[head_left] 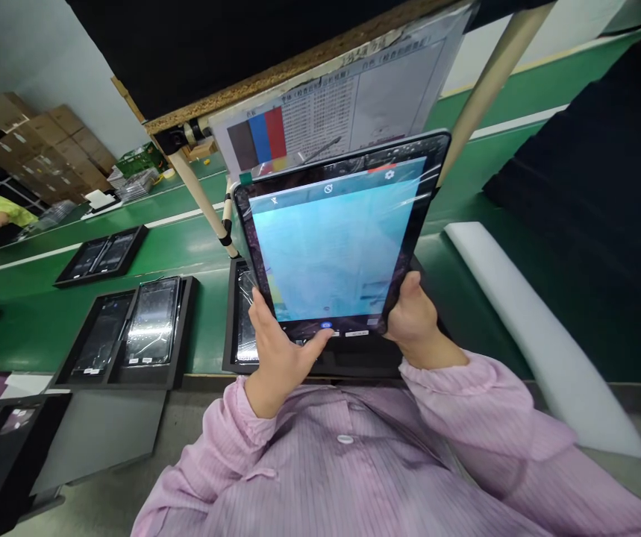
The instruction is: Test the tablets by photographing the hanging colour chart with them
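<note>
A black-framed tablet [336,239] is held upright and slightly tilted in front of me, its lit screen showing a pale blue camera view with icons along the top. My left hand [283,354] grips its lower left corner, the thumb lying on the bottom bezel near a blue on-screen button. Around the lower right edge my right hand [414,317] is closed, its fingers partly hidden behind the tablet. Beneath the tablet sits a black foam tray [233,313], largely covered, with another wrapped tablet [246,321] showing in its left compartment. Behind stands a printed sheet [320,104] with colour bars.
Black trays with tablets [186,328] stand to the left on the green bench [208,283]. A white foam strip [521,313] lies at right. Pale posts [200,198] hold a dark shelf [242,52] overhead. At far left is a person in yellow [1,212], near stacked cartons [45,149].
</note>
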Available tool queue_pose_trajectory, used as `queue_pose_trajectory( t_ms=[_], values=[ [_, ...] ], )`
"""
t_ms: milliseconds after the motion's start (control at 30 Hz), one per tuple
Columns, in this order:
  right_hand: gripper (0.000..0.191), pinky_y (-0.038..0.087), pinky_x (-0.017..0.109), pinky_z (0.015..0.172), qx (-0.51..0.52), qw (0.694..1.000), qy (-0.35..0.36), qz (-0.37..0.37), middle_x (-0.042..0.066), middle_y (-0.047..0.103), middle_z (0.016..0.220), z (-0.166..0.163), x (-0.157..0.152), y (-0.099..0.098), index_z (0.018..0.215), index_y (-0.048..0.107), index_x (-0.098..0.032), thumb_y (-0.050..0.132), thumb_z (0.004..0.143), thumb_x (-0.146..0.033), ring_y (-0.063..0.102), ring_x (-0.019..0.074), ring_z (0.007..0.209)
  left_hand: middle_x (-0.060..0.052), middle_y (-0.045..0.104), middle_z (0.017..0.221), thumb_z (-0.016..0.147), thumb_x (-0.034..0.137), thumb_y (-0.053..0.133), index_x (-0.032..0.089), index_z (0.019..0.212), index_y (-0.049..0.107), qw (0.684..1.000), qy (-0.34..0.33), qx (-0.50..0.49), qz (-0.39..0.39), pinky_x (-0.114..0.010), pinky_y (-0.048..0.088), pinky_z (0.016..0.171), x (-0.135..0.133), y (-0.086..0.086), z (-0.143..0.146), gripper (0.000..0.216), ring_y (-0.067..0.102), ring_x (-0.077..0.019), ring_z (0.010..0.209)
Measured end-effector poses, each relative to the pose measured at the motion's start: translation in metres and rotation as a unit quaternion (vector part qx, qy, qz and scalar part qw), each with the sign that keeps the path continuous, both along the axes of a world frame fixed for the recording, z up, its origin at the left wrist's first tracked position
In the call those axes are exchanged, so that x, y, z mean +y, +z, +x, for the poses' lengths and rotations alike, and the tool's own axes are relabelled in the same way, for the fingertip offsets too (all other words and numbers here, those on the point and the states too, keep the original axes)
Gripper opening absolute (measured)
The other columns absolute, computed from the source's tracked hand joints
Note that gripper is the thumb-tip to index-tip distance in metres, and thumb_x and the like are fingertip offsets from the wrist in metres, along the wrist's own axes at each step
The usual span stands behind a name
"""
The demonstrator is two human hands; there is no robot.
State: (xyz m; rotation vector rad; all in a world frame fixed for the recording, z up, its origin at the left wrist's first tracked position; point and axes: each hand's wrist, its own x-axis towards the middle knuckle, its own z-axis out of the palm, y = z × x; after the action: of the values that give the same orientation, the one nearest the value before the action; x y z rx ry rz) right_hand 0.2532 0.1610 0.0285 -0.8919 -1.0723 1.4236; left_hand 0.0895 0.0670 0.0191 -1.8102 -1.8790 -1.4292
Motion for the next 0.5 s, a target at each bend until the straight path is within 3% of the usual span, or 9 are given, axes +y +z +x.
queue_pose_trajectory(
  t_ms=[267,367,433,500],
  values=[
    [0.075,0.059,0.049,0.093,0.044,0.999,0.003,0.027,0.009,0.07,0.108,-0.002,-0.004,-0.006,0.101,0.063,-0.024,0.058,0.069,-0.092,0.06,0.0321,0.122,-0.029,0.032,0.152,0.08,0.056,0.076,0.017,0.161,-0.004,1.0,0.007,0.015,0.014,-0.058,0.039,0.113,-0.004,-0.002,0.001,0.121,0.035,-0.0425,0.145],
    [0.077,0.059,0.048,0.095,0.07,0.996,-0.008,0.05,0.011,0.07,0.102,-0.003,0.0,-0.014,0.093,0.065,-0.021,0.058,0.067,-0.093,0.063,0.0318,0.118,-0.025,0.033,0.149,0.082,0.054,0.074,0.024,0.161,-0.008,0.994,-0.016,0.06,0.085,-0.057,0.045,0.107,-0.003,-0.003,-0.002,0.118,0.04,-0.0391,0.139],
    [0.077,0.059,0.047,0.096,0.087,0.994,-0.019,0.068,0.012,0.07,0.101,-0.004,0.003,-0.018,0.086,0.065,-0.019,0.059,0.065,-0.094,0.063,0.0317,0.117,-0.018,0.032,0.145,0.084,0.052,0.073,0.034,0.162,0.003,0.989,-0.036,0.087,0.116,-0.054,0.05,0.104,-0.004,-0.002,-0.005,0.106,0.046,-0.0349,0.133],
    [0.073,0.059,0.045,0.098,0.102,0.991,-0.023,0.082,0.012,0.07,0.102,-0.004,0.005,-0.021,0.081,0.065,-0.018,0.063,0.067,-0.09,0.064,0.0308,0.116,-0.012,0.03,0.142,0.084,0.05,0.075,0.041,0.158,0.023,0.99,-0.041,0.098,0.097,-0.051,0.052,0.101,-0.006,0.001,-0.006,0.091,0.05,-0.0319,0.128]
  ],
)
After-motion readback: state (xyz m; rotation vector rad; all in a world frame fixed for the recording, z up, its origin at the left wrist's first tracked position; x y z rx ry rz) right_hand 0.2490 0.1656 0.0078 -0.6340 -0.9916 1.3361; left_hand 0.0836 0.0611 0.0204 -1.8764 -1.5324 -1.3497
